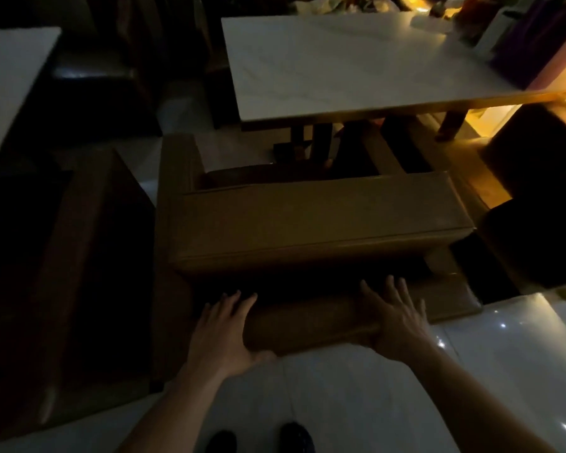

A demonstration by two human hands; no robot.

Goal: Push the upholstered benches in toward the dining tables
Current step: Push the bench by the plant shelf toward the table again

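While the room is dim, I see both bare hands pressed flat on the tan upholstered bench (321,223), at its padded top edge nearest me. My left hand (221,328) has fingers spread and extended, thumb hooked under the near edge, no clenching. My right hand (397,317) is also splayed open, palm on the padding. Bench stands on the glossy white tiled floor (356,393), just in front of the white marble-look rectangular dining table (356,67), its far side near the table legs. A dark brown bench (79,256) sits to the left. Black shoes (258,439) show below.
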